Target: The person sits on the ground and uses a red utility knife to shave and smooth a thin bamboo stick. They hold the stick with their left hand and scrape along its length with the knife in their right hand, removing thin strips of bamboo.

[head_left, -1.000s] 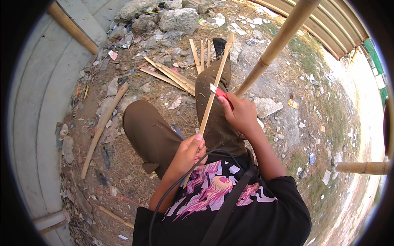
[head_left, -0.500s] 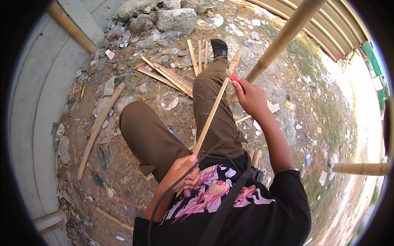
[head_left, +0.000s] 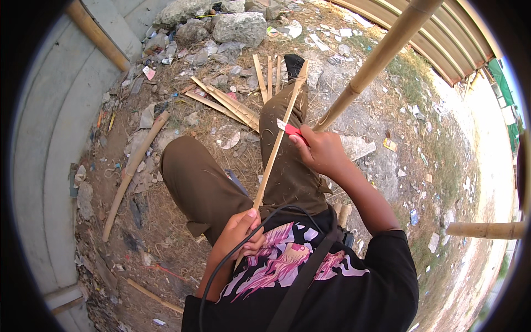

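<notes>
My left hand [head_left: 239, 231] grips the near end of a long thin bamboo strip [head_left: 276, 144], close to my chest. The strip runs up and away over my right leg toward my shoe. My right hand [head_left: 321, 150] is closed on a small red-handled knife [head_left: 291, 129], its blade resting against the strip about halfway along. A black cable [head_left: 243, 243] loops across my left wrist.
Several split bamboo strips [head_left: 227, 104] lie on the littered dirt ahead of my knees. A round bamboo pole [head_left: 133, 171] lies to the left, and a thick one [head_left: 381, 61] slants up on the right. Rocks [head_left: 238, 25] sit at the far edge; a concrete wall [head_left: 50, 155] curves along the left.
My right hand with the knife went far out along the strip half a second ago, then drew back to its middle. My left hand kept hold of the near end.
</notes>
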Demonstrator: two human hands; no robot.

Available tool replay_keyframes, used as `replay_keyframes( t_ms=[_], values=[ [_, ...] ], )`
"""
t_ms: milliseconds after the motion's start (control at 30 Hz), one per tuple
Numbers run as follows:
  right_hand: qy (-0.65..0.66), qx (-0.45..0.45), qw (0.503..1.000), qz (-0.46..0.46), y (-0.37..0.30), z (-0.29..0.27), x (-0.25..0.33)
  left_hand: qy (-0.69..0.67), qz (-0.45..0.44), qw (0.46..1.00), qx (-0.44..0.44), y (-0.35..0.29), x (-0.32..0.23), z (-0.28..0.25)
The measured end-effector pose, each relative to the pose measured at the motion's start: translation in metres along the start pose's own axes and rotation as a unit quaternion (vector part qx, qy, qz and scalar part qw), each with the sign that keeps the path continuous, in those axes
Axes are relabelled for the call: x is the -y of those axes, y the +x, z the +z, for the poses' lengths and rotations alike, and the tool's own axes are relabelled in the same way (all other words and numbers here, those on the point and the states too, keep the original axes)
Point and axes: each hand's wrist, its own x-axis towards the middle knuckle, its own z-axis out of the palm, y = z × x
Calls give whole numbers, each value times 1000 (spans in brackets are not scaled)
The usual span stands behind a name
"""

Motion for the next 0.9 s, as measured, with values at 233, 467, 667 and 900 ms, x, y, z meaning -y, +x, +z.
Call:
replay_keyframes(
  t_ms=[233,467,667,900],
  values=[
    [-14,-64,994,89,30,-1,-31,-21,-16,1000,15,-6,0,-4],
    [308,-149,939,43,16,5,-16,-96,-10,994,41,-3,8,-25],
    [433,-82,838,321,31,20,-50,-61,-65,996,-19,9,4,-32],
    [372,-18,906,203,27,41,-67,-50,-113,992,-37,-24,-4,-41]
  ],
)
